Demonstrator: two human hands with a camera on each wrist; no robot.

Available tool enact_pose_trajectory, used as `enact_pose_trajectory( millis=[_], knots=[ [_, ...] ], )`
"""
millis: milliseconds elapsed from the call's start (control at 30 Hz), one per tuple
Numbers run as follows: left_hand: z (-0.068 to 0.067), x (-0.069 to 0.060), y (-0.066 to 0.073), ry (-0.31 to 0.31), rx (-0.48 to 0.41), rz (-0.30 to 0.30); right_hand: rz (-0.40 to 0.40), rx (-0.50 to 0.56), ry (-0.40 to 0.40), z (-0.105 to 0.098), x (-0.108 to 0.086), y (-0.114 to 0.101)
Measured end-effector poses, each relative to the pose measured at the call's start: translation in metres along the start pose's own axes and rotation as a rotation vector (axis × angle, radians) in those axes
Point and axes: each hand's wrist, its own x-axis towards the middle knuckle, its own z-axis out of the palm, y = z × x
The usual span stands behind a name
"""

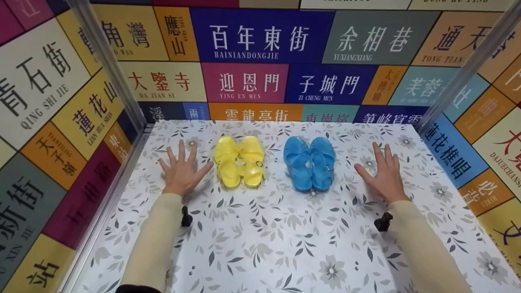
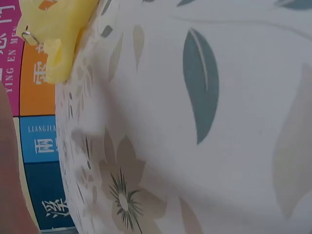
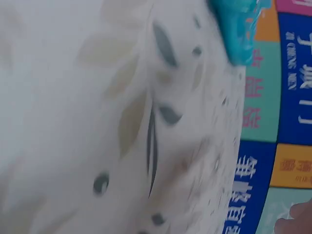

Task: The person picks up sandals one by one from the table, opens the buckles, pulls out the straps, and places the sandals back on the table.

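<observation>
A pair of yellow sandals [image 1: 239, 162] lies side by side on the patterned tabletop, toes toward the back wall. To their right is a matching pair of blue sandals [image 1: 310, 163]. My left hand [image 1: 183, 171] has its fingers spread just left of the yellow pair, thumb pointing at it without holding it. On the other side, my right hand [image 1: 382, 173] is spread out to the right of the blue pair, apart from it. Part of a yellow sandal [image 2: 61, 36] shows in the left wrist view, and part of a blue sandal [image 3: 237, 29] in the right wrist view.
The table [image 1: 260, 232] has a white covering with grey leaves and flowers. Panels with coloured sign blocks [image 1: 260, 34] enclose it at the back and both sides, with metal posts [image 1: 118, 73] at the corners. Small black devices [image 1: 383, 222] sit at both wrists.
</observation>
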Motion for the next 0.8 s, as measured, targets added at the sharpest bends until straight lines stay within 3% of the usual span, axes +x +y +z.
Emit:
enact_pose_trajectory(
  millis=[300, 533, 800],
  knots=[
    [0.002, -0.004, 0.02, -0.055, -0.132, -0.012, -0.07, 0.172, 0.039, 0.016, 0.001, -0.052],
    [0.006, -0.01, 0.032, -0.143, -0.332, 0.019, -0.177, 0.274, 0.05, 0.029, -0.006, -0.099],
    [0.017, -0.017, 0.037, -0.209, -0.496, -0.024, -0.284, 0.42, -0.012, 0.051, -0.015, -0.15]
  ],
)
